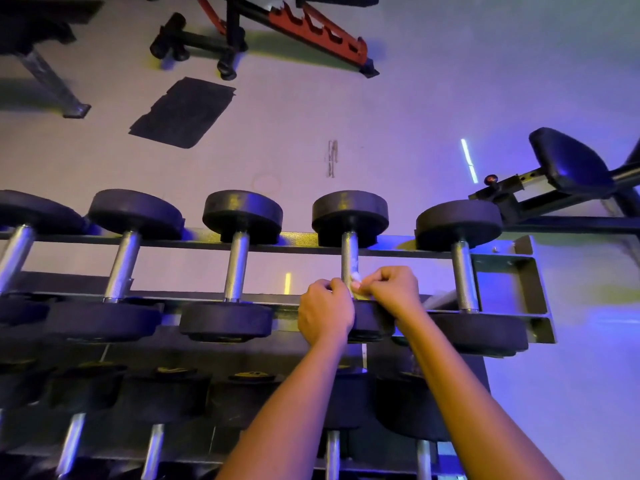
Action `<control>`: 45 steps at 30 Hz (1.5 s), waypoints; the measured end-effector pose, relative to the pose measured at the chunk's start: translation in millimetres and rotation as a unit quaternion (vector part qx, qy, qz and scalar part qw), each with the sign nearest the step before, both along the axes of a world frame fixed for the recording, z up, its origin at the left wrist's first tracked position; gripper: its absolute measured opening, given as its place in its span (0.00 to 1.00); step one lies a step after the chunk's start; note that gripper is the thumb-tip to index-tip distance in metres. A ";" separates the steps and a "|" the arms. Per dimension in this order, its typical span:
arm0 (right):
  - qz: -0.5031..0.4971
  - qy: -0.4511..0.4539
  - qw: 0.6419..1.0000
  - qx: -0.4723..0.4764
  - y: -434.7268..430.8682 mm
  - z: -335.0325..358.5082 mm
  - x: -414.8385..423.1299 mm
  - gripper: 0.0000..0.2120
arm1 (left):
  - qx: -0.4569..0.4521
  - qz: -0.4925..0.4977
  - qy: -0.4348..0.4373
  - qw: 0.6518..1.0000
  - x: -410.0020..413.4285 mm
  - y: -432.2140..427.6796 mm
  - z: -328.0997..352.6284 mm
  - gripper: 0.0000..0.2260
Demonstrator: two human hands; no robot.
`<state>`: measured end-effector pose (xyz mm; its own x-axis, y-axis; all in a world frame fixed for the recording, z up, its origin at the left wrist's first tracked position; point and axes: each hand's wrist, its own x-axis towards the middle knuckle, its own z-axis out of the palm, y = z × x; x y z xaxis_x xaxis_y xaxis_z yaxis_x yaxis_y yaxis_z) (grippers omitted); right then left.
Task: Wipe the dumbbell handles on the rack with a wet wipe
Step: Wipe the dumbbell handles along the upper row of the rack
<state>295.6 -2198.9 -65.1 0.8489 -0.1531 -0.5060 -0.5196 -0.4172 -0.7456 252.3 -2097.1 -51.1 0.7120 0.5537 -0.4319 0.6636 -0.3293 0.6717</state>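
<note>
Several black dumbbells with steel handles lie across the top tier of a rack point(512, 292). Both my hands meet at the near end of the fourth dumbbell's handle point(349, 254). My left hand point(325, 311) and my right hand point(393, 289) have curled fingers and pinch a small white wet wipe point(356, 280) between them, right against the handle. Most of the wipe is hidden by my fingers. Streaks show on the handle just above the wipe.
More dumbbells point(239, 251) sit left and right on the top tier, and a lower tier point(156, 445) holds others nearer me. Beyond the rack are a red-and-black bench point(311, 26), a black floor mat point(183, 112) and a padded seat point(568, 161).
</note>
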 end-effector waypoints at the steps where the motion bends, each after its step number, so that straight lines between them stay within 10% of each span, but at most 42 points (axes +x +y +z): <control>1: 0.002 0.005 1.000 0.006 -1.8 1.3 -6.3 0.09 | 0.003 -0.004 0.000 1.000 0.3 -0.1 0.5 0.14; 27: -0.029 -0.083 0.994 -0.064 18.3 9.6 -11.5 0.05 | 0.009 -0.012 -0.004 1.000 0.0 0.4 -2.9 0.15; 36: -0.047 -0.138 0.989 -0.009 -40.5 39.2 -22.6 0.12 | 0.177 -0.142 -0.083 0.970 -17.5 -24.0 25.6 0.16; 45: -0.024 -0.171 0.983 -0.065 -168.4 43.5 -20.9 0.12 | 0.020 -0.100 -0.123 0.987 -11.9 -146.8 25.1 0.12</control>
<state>274.7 -2367.3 -21.6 0.9561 -0.2420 -0.1653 -0.2691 -0.5017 -0.8221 240.4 -2243.9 -26.1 0.8899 0.4039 -0.2121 0.4000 -0.4673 0.7884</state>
